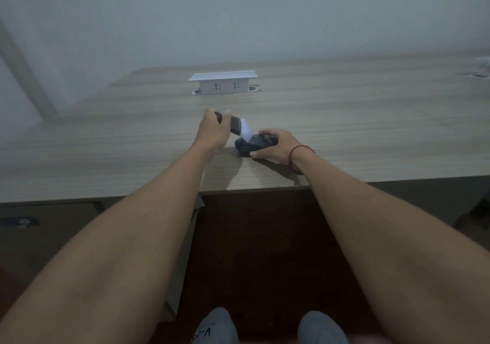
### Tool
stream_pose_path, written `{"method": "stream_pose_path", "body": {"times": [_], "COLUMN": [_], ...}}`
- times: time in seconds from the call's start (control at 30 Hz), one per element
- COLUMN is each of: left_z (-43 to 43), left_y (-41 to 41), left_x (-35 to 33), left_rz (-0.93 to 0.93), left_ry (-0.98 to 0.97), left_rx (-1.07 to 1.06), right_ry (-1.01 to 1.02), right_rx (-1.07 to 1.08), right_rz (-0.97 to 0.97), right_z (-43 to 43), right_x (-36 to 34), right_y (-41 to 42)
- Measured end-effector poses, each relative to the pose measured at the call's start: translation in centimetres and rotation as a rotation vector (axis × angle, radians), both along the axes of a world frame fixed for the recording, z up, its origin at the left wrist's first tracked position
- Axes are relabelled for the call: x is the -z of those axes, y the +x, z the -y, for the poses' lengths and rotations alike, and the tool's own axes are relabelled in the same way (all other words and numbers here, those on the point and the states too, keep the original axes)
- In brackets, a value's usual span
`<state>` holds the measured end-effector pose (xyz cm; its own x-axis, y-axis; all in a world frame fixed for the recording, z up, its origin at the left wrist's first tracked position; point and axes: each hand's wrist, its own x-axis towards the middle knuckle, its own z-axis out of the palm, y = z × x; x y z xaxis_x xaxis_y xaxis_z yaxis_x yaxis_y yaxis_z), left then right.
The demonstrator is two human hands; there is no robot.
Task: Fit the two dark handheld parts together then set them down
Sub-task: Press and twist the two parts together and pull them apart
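My left hand [212, 131] grips a dark elongated part [234, 126] with a white lower end [246, 131]. It is tilted, and its white tip points down into a dark rounded base [252, 144] that rests on the wooden table [344, 120]. My right hand [275, 146] is closed around the base from the right, thumb at the front and fingers over the top. The white tip touches the base at its left top edge; how deep it sits I cannot tell. A red string circles my right wrist.
A white raised socket box [224, 83] stands on the table behind the hands. Another white fitting [481, 71] shows at the far right edge. The table's front edge [252, 189] runs just below my forearms. Below it are a dark floor and my knees.
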<state>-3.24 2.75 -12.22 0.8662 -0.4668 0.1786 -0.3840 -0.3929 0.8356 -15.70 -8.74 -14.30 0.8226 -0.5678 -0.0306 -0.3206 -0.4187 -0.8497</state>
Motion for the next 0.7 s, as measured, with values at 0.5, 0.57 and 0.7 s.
{"method": "stream_pose_path", "body": {"times": [0.5, 0.57, 0.7], "left_z": [-1.5, -1.2, -0.3], "left_y": [1.2, 1.5, 1.5], "left_x": [2.1, 2.0, 1.2], "left_rz": [-0.163, -0.159, -0.164], "left_ry": [-0.091, -0.142, -0.214], "left_rx": [-0.106, -0.112, -0.054], "right_ry": [0.177, 0.140, -0.120], "right_rx": [0.212, 0.292, 0.439], "right_rz": [0.105, 0.129, -0.020], "right_z": [-0.4, -0.4, -1.2], "right_x": [-0.8, -0.9, -0.1], "right_y": [2.0, 2.4, 2.6]}}
